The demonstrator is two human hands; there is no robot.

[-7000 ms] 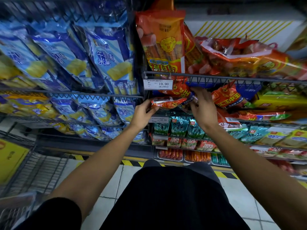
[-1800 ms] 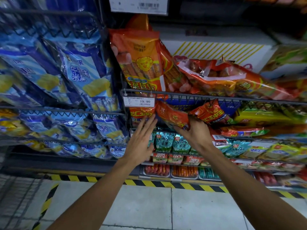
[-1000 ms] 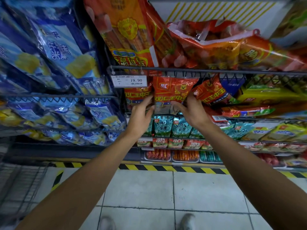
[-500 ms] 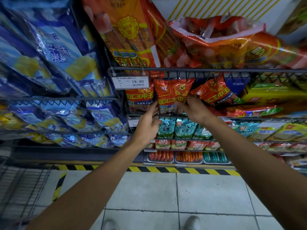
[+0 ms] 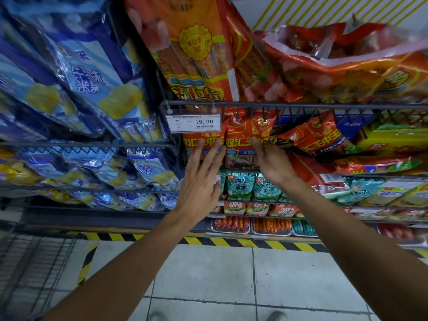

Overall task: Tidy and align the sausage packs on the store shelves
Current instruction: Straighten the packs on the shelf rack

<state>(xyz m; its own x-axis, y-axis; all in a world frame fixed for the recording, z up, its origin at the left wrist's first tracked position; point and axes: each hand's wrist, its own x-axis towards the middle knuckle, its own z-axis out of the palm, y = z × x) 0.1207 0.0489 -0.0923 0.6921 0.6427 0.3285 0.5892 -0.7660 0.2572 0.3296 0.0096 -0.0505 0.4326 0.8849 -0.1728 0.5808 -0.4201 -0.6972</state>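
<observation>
Both hands up at the wire rack now. Left hand (image 5: 200, 179) is flat, fingers straight and spread, tips touching the bottom edge of the left red pack (image 5: 201, 142), prob to nudge it square under the price tag (image 5: 193, 122). Right hand (image 5: 272, 162) is loose too, fingers relaxed, resting against the lower part of the middle red pack (image 5: 249, 135), gripping nothing. Looks like a pat-into-line move, not a pick-up.

Those two packs stand upright side by side, faces forward, just behind the tag, so that bit reads as nearly done. The tilted red pack (image 5: 312, 137) to the right leans at an angle and likely needs straightening next.

Contents, shelf by shelf: upper wire shelf (image 5: 301, 105) holds tall orange sausage bags (image 5: 196, 49) standing, plus a floppy bag (image 5: 347, 54) slumped sideways w/ its top flapping. Below the hands, green packs (image 5: 252, 186) in a neat row, then trays of loose sausages (image 5: 271, 224). Left rack: blue snack bags (image 5: 92, 72), tilted.
</observation>
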